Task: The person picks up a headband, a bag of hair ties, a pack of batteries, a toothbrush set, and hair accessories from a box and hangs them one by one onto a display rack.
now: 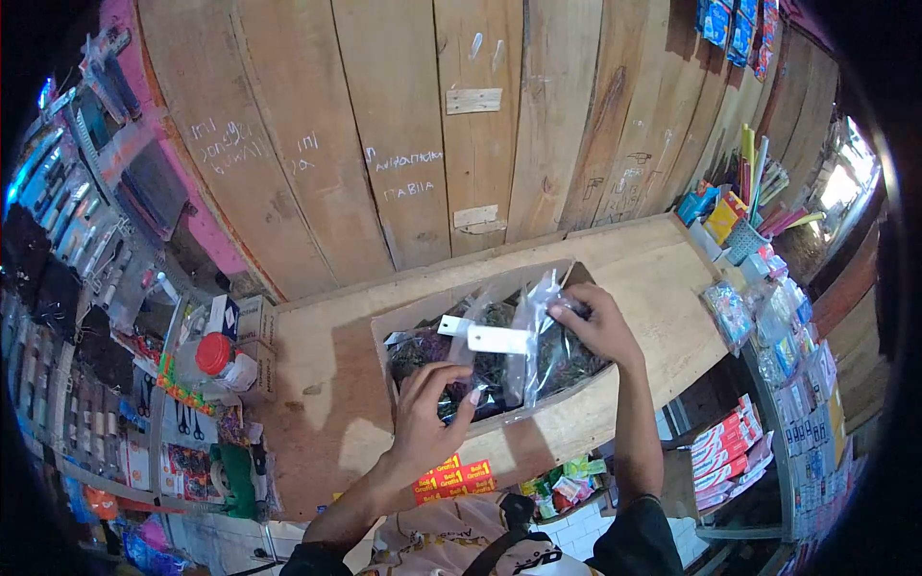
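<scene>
R hand (595,322): grip pinching upper part of a clear plastic bag (543,363), thumb on near side. Bag stands tilted in/over open cardbd box (419,316), approx. mid-box, white strip (501,340) across it. L hand (427,415): at box's front L edge, grip spread, thumb & index tips apart; can't tell if fingers touch contents. Box holds dark packets (411,351), details unclear.

Box sits on wooden surface (663,257), plank wall (403,106) behind w/ white handwriting. L side: jar w/ red lid (226,367), scissors (189,420) hung below. R side: basket (743,241) w/ long sticks; red-&-white cartons (727,437) lower down. Red/yellow "Beli 1 Gratis" labels (453,480) nr person's front.
</scene>
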Demonstrator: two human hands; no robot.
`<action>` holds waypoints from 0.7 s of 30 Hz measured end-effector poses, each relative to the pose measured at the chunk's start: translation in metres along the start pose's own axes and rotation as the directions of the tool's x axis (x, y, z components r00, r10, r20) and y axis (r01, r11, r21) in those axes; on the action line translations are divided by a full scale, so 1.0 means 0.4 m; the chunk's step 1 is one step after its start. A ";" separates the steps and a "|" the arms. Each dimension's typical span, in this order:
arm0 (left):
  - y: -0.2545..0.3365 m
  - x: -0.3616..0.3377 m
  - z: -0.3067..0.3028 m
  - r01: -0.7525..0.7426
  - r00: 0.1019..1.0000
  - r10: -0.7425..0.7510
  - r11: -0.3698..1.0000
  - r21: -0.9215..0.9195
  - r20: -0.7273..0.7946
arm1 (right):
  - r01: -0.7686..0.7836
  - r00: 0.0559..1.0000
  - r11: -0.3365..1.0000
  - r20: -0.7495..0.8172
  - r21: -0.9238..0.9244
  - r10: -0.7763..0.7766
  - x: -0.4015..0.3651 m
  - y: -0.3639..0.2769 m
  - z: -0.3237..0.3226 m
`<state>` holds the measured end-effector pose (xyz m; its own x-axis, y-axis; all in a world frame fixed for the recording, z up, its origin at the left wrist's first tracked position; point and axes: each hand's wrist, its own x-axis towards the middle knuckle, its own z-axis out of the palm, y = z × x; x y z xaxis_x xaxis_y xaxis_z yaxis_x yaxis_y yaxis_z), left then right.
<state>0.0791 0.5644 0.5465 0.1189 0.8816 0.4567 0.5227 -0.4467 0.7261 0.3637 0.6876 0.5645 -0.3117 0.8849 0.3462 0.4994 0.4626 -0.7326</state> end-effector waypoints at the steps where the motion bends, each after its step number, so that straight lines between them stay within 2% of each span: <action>1: 0.001 0.004 -0.004 0.033 0.999 -0.032 0.999 -0.027 0.033 | -0.022 0.998 0.997 -0.065 0.076 0.027 -0.006 0.008 -0.001; 2: 0.002 0.010 -0.006 0.066 0.996 -0.063 0.996 -0.052 0.066 | -0.028 0.994 0.991 -0.100 0.131 0.041 -0.006 0.003 -0.009; 5: 0.011 0.034 -0.010 0.041 0.994 -0.032 0.995 -0.086 0.106 | -0.023 0.978 0.952 -0.191 0.306 0.086 -0.002 -0.080 -0.037; 9: 0.076 0.084 -0.032 -0.075 0.991 0.103 0.956 -0.283 0.085 | 0.057 0.945 0.925 -0.319 0.377 0.071 0.022 -0.197 -0.012; 11: 0.091 0.100 -0.050 -0.137 0.983 0.170 0.928 -0.346 0.066 | 0.070 0.914 0.939 -0.398 0.336 0.074 0.035 -0.268 0.027; 14: 0.078 0.104 -0.072 -0.122 0.983 0.168 0.897 -0.425 0.073 | 0.145 0.873 0.936 -0.486 0.320 0.031 0.057 -0.334 0.104; 16: 0.084 0.066 -0.080 0.026 1.000 -0.031 0.847 -0.530 0.000 | 0.178 0.861 0.937 -0.508 0.302 0.000 0.058 -0.415 0.160; 17: 0.065 0.053 -0.093 0.041 0.996 -0.073 0.879 -0.475 -0.050 | 0.199 0.884 0.881 -0.467 0.430 0.028 0.059 -0.446 0.195; 20: 0.028 0.003 -0.143 0.016 0.966 -0.135 0.885 -0.465 -0.223 | 0.194 0.907 0.833 -0.418 0.519 0.049 0.058 -0.528 0.279; 21: 0.030 -0.014 -0.182 0.052 0.962 -0.171 0.882 -0.468 -0.215 | 0.210 0.933 0.833 -0.358 0.512 -0.015 0.065 -0.511 0.307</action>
<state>0.0234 0.5430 0.5901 -0.1560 0.8913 0.4257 0.0719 -0.4196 0.9049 0.1541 0.6091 0.6513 -0.0088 0.8389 0.5443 -0.0628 0.5427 -0.8375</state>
